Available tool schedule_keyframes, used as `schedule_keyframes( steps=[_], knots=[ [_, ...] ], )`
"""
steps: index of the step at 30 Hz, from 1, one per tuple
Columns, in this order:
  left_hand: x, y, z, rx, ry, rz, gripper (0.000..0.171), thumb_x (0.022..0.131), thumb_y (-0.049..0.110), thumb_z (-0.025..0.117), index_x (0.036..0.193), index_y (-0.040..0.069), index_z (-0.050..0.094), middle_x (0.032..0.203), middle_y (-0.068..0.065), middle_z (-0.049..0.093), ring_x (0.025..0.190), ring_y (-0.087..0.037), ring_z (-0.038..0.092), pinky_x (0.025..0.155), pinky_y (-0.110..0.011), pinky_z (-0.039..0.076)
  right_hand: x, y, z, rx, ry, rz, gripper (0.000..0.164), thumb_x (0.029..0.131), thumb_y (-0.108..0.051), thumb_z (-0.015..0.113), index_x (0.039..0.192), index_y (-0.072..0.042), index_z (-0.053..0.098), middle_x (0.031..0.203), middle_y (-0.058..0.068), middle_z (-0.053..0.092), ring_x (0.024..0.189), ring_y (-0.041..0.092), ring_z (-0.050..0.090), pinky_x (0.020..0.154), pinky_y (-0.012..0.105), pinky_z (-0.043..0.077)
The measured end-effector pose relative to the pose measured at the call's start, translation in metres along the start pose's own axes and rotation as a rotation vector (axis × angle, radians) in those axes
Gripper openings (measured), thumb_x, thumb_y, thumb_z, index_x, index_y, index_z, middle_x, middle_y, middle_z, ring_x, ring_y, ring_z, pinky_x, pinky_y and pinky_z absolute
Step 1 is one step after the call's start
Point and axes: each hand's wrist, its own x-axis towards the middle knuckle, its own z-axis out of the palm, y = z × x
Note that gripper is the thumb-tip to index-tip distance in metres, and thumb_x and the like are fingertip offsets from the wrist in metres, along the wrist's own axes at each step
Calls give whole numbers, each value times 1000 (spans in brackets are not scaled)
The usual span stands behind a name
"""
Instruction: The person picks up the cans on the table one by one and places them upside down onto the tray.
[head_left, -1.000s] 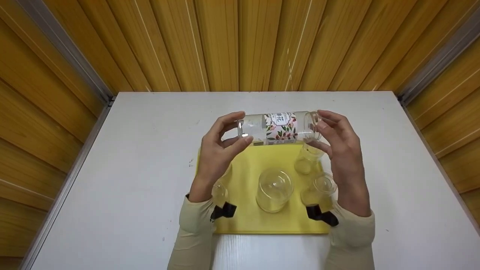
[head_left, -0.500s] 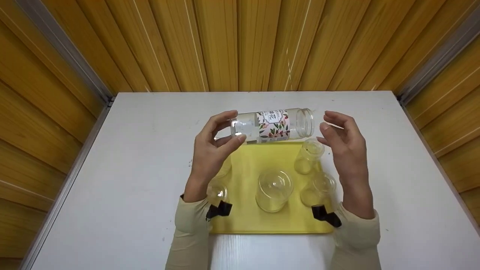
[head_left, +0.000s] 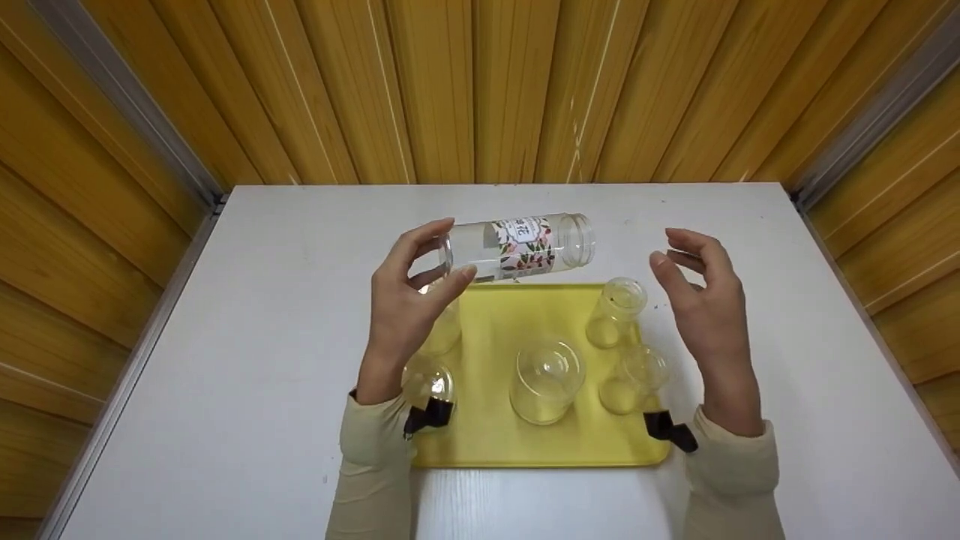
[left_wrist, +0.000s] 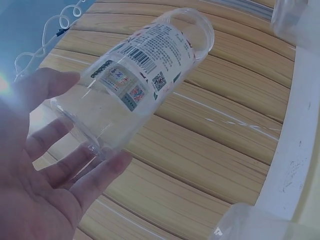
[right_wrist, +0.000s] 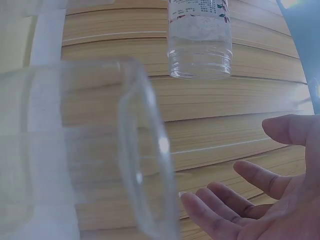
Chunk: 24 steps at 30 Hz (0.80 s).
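Note:
A clear jar (head_left: 525, 246) with a pink floral label lies sideways in the air above the far edge of the tray. My left hand (head_left: 409, 300) grips it by its base, thumb on the near side and fingers behind. Its uncapped, threaded mouth points right. In the left wrist view, a barcode and small print show on the jar's label (left_wrist: 150, 55). My right hand (head_left: 705, 300) is held off to the right, apart from the jar, with fingers loosely bent and nothing between them. The right wrist view shows the jar's mouth (right_wrist: 200, 65) beyond my right fingertips.
Below the hands a yellow tray (head_left: 487, 442) lies on a white table (head_left: 225, 375). A wide clear jar (head_left: 547, 382) stands at its middle. Two more jars stand on the right, one at the back (head_left: 616, 315). Others on the left are partly behind my left hand. Wood-look panels (head_left: 495, 90) enclose the table.
My right hand has let go of the jar's mouth end and moved right. The left hand has carried the jar a little to the left.

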Motion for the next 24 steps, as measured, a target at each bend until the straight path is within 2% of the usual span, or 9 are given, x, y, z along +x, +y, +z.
schedule_keyframes(
  steps=[5,11,17,24],
  knots=[
    [0,-1,0,87,11,23,55,88,9,87,139,6,67,133,-8,66,123,-26,63,92,-37,60,2,8,-3,-49,-47,10,55,107,-33,64,153,-4,52,150,11,50,138,27,48,107,46,44],
    [1,-2,0,180,1,44,54,88,11,88,138,6,67,135,-9,65,123,-25,61,92,-38,60,3,13,-8,-92,-46,25,58,107,-38,64,154,-6,52,150,14,48,140,30,47,109,51,43],
    [1,-3,0,200,-6,45,55,89,12,88,139,6,67,135,-8,65,122,-24,60,91,-41,61,5,21,-12,-134,-48,21,60,107,-40,63,153,-3,52,148,17,49,140,33,47,108,53,44],
    [1,-3,0,219,-5,58,54,89,12,88,138,6,67,136,-8,65,122,-23,60,91,-35,60,8,40,-18,-196,-70,25,60,107,-39,63,151,1,52,145,23,49,139,40,47,107,59,45]
  ],
)
